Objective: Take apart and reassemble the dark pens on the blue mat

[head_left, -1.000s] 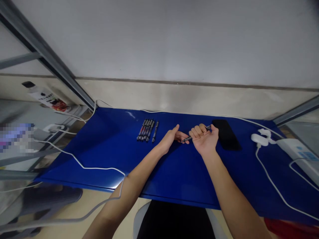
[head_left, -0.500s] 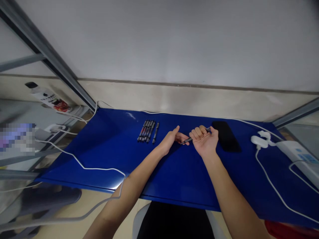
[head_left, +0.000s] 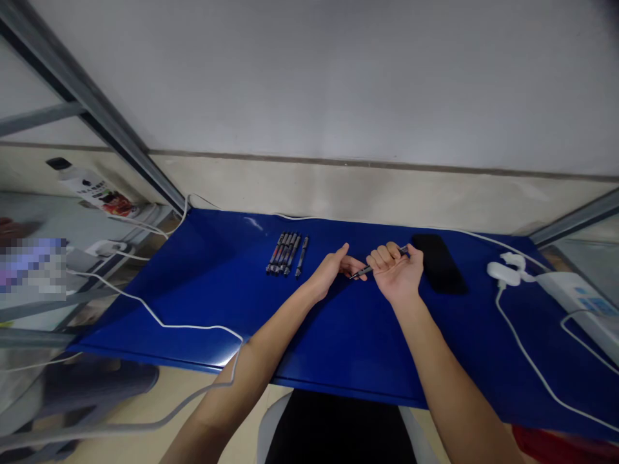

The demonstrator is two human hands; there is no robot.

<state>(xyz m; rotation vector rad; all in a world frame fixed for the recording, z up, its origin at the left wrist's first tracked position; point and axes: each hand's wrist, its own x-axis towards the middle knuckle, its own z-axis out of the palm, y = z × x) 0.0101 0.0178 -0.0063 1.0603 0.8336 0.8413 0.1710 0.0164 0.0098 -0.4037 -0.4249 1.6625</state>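
A dark pen [head_left: 363, 271] slants across my right hand [head_left: 394, 270], whose fingers are curled round it with the thumb up at its far end. The pen's tip points down and left. My left hand [head_left: 338, 267] is beside that tip, thumb raised and apart from the loosely bent fingers; whether a fingertip touches the pen I cannot make out. To the left, several similar pens [head_left: 282, 253] lie side by side on the blue tabletop [head_left: 217, 258], and one single pen [head_left: 302, 256] lies a little apart on their right.
A black phone [head_left: 440, 264] lies right of my right hand. Farther right are a white charger [head_left: 503, 274] and a power strip [head_left: 578, 303]. A white cable [head_left: 193, 327] crosses the left side and my left forearm. A bottle [head_left: 97, 190] and another person's hand [head_left: 9, 229] are far left.
Both my hands and the pen stay almost where they were. Another person's hand has come into view at the far left edge.
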